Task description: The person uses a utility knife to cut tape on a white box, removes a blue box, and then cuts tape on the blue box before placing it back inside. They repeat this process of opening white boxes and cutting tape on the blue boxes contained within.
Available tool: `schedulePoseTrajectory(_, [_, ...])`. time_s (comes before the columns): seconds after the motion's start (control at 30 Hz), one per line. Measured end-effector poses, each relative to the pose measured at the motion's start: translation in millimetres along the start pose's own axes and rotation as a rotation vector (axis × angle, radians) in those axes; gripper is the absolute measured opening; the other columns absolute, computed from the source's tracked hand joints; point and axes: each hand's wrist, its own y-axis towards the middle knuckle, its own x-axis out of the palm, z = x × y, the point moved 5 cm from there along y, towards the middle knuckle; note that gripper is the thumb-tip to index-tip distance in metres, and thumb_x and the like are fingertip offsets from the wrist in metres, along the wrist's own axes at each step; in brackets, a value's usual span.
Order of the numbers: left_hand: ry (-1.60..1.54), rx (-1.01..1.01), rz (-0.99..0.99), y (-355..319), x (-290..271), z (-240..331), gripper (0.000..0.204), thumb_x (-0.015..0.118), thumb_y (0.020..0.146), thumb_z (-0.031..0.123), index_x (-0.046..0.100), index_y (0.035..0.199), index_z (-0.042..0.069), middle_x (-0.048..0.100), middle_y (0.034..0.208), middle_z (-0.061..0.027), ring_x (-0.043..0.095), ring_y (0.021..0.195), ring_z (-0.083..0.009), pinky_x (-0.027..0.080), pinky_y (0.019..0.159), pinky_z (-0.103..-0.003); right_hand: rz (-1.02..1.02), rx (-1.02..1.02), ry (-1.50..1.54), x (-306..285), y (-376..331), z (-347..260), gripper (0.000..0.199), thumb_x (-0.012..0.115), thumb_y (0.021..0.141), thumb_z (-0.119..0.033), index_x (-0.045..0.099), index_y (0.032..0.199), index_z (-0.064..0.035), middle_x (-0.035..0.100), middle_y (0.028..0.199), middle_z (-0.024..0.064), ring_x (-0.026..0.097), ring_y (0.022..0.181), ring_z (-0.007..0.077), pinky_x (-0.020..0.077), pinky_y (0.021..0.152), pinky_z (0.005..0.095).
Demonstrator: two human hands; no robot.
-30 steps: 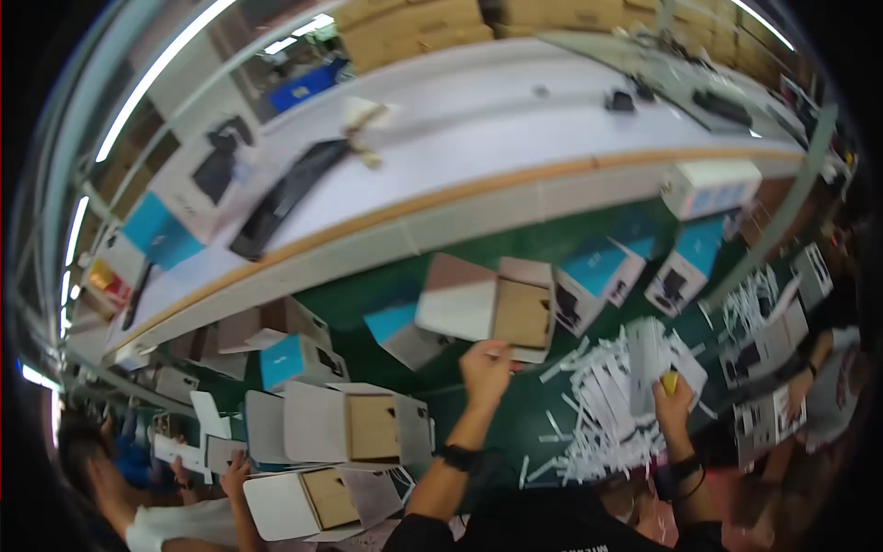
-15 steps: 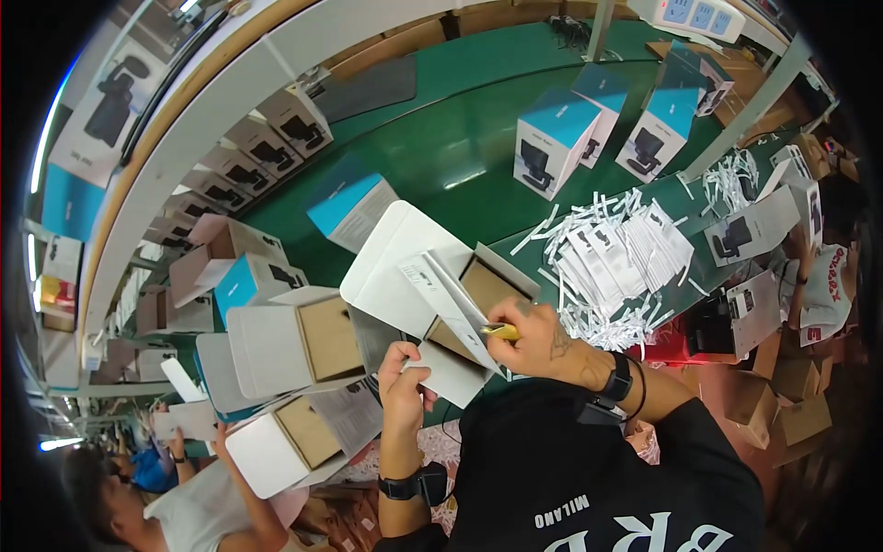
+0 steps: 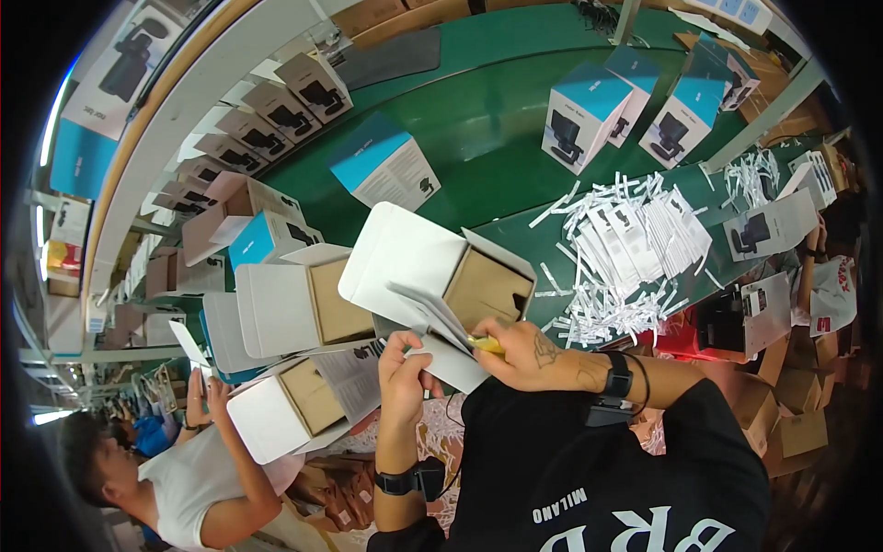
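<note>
White and pinched by the left hand [image 3: 403,375], the near flap [image 3: 451,365] of the open box [image 3: 395,250] just beyond both grips adjoins the right hand [image 3: 520,354], which clasps a yellow tool [image 3: 487,344] and apparently a folded leaflet [image 3: 429,311], seemingly mid-insertion, calling for a steady flap.

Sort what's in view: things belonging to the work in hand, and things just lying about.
In hand:
- open white box, left hand at its near flap
- yellow tool in right hand
- printed slips, probably

Seemingly lying about:
- dark mat
- black cables
</note>
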Motion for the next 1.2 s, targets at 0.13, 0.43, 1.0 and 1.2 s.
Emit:
schedulePoseTrajectory(0.13, [0.002,0.085,0.118,-4,1,0,0.016,0.052,0.09,-0.002,0.052,0.105,0.005,0.058,0.071,-0.0081,0.048,0.043,-0.0126,0.046,0.038,-0.03,0.073,-0.401,-0.121,2,-7,-5,0.037,0.066,0.089,-0.013,0.058,0.124,-0.0069,0.071,0.087,0.0148,0.068,0.071,0.0363,0.0553,0.065,0.0415])
schedulePoseTrajectory(0.43, [0.411,0.18,0.116,-9,-23,14,0.024,0.051,0.096,0.003,0.049,0.121,0.002,0.063,0.077,-0.0111,0.054,0.048,-0.0151,0.047,0.045,-0.03,0.551,-0.041,0.104,-109,13,22,0.025,0.072,0.093,-0.013,0.069,0.115,-0.0024,0.06,0.071,-0.0013,0.056,0.063,0.0077,0.0463,0.057,0.0255])
schedulePoseTrajectory(1.0, [1.652,0.804,-0.125,-12,93,-23,0.096,0.078,0.083,0.047,0.034,0.158,0.004,0.018,0.163,-0.0339,0.018,0.147,-0.0598,0.025,0.112,-0.07,0.163,0.267,-0.119,-57,-35,44,0.065,0.076,0.089,-0.032,0.046,0.141,-0.0054,0.067,0.079,0.0139,0.067,0.068,0.0282,0.0508,0.062,0.0406])
schedulePoseTrajectory(1.2, [1.785,0.801,-0.135,-1,87,-36,0.089,0.08,0.081,0.046,0.045,0.153,0.006,0.022,0.163,-0.0338,0.019,0.149,-0.0581,0.022,0.113,-0.072,-0.06,0.244,-0.287,-95,-30,39,0.032,0.059,0.098,-0.025,0.064,0.121,-0.0025,0.068,0.075,0.0198,0.069,0.07,0.0369,0.0537,0.067,0.044])
